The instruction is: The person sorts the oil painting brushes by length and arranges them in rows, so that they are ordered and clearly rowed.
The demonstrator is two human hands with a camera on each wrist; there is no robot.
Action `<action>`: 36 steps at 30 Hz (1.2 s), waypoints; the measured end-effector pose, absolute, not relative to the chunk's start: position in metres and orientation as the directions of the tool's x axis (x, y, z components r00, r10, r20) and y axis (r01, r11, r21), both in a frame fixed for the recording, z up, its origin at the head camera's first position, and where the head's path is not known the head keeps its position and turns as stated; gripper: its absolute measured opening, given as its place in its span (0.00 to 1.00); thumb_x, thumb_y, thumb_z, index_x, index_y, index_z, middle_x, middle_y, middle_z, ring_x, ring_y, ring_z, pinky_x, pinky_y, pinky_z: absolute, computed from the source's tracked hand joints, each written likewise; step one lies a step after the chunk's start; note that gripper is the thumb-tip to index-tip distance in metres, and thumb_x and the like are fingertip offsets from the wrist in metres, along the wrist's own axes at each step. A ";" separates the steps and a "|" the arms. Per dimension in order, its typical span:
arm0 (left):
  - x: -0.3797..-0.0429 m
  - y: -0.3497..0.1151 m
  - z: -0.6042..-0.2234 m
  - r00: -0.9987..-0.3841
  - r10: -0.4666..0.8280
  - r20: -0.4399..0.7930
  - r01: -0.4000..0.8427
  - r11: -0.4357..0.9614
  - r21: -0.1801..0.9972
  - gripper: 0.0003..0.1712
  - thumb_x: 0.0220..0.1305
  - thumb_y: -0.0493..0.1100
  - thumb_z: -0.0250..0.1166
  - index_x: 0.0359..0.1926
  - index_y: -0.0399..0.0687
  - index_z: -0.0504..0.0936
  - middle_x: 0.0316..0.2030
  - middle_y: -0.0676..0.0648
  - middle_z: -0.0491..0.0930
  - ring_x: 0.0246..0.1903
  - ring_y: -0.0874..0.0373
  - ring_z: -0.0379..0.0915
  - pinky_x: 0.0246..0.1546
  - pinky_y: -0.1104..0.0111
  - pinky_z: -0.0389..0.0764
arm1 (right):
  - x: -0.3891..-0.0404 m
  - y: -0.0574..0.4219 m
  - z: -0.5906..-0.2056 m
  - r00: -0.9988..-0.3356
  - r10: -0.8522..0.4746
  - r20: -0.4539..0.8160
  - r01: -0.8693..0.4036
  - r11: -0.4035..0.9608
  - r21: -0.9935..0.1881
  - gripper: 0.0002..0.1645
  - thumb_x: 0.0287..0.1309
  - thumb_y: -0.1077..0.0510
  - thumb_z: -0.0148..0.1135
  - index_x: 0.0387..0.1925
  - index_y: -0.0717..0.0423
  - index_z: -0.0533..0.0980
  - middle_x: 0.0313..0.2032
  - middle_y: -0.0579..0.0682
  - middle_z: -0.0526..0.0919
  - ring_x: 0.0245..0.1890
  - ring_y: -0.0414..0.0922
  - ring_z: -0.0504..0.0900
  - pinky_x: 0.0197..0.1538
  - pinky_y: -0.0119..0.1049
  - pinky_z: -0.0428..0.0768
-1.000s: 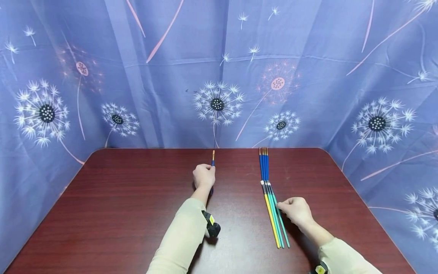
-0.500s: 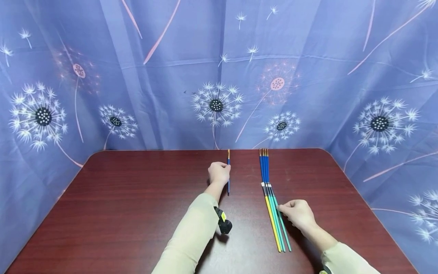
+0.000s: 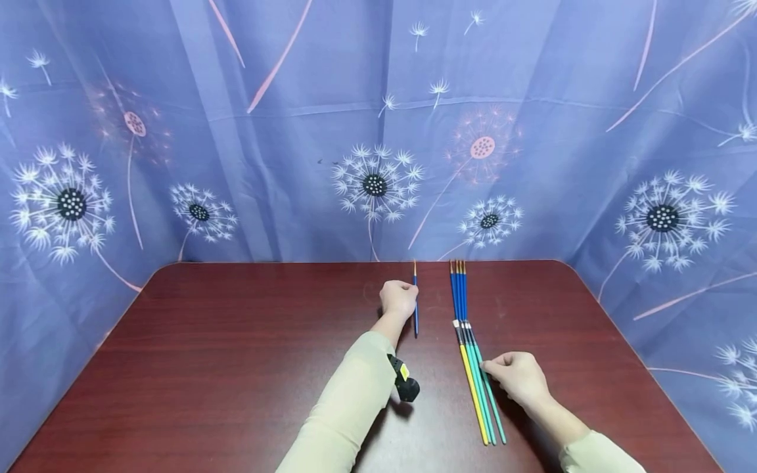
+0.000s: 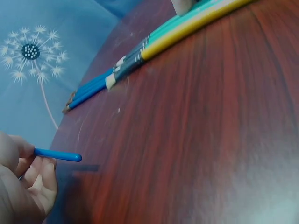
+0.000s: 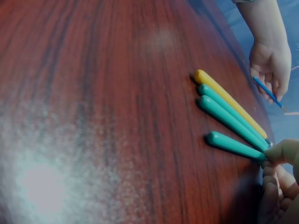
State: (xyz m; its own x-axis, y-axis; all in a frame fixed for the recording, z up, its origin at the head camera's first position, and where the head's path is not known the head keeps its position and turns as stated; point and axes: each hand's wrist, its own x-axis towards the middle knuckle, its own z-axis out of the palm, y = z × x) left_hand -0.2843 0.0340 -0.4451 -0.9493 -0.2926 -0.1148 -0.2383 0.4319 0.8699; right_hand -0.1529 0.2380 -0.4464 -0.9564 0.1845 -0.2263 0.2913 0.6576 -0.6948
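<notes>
My left hand pinches a slim blue paintbrush, its bristles toward the back edge. In the left wrist view this brush's rounded handle end pokes out past the fingers, with a shadow below it on the table. My right hand pinches the outermost green paintbrush between thumb and forefinger. Left of that brush lie two more green paintbrushes and a yellow paintbrush, side by side with white bristles pointing away. Beyond their bristles, several blue paintbrushes lie in a tight row.
The dark red wooden table has its back edge against a blue curtain with dandelion prints. The row of blue brushes reaches that back edge. A small black camera is strapped to the left wrist.
My left hand has moved right with the blue paintbrush, toward the row of blue ones. My right hand keeps its pinch on the green paintbrush, almost unmoved.
</notes>
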 end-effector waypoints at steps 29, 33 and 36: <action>-0.309 0.095 -0.456 -0.960 -0.193 -0.201 -0.251 0.283 0.926 0.06 0.57 0.41 0.67 0.27 0.45 0.87 0.13 0.47 0.81 0.08 0.61 0.74 0.10 0.72 0.75 | -0.148 0.239 -0.453 -0.959 0.215 -0.185 0.282 0.674 -0.682 0.13 0.50 0.49 0.66 0.21 0.54 0.83 0.13 0.42 0.76 0.12 0.39 0.71 0.18 0.32 0.70; -0.309 0.098 -0.455 -0.964 -0.215 -0.154 -0.228 0.379 0.897 0.07 0.57 0.42 0.67 0.25 0.48 0.88 0.16 0.48 0.83 0.12 0.60 0.78 0.17 0.71 0.79 | -0.150 0.238 -0.454 -0.962 0.211 -0.176 0.273 0.676 -0.684 0.13 0.50 0.49 0.66 0.21 0.53 0.83 0.13 0.41 0.75 0.13 0.39 0.70 0.18 0.32 0.69; -0.311 0.101 -0.453 -0.969 -0.224 -0.106 -0.202 0.465 0.862 0.07 0.58 0.45 0.66 0.26 0.51 0.88 0.23 0.52 0.85 0.24 0.60 0.82 0.29 0.67 0.82 | -0.151 0.238 -0.453 -0.962 0.213 -0.171 0.272 0.678 -0.683 0.13 0.49 0.49 0.66 0.21 0.53 0.83 0.13 0.41 0.74 0.12 0.39 0.70 0.17 0.32 0.69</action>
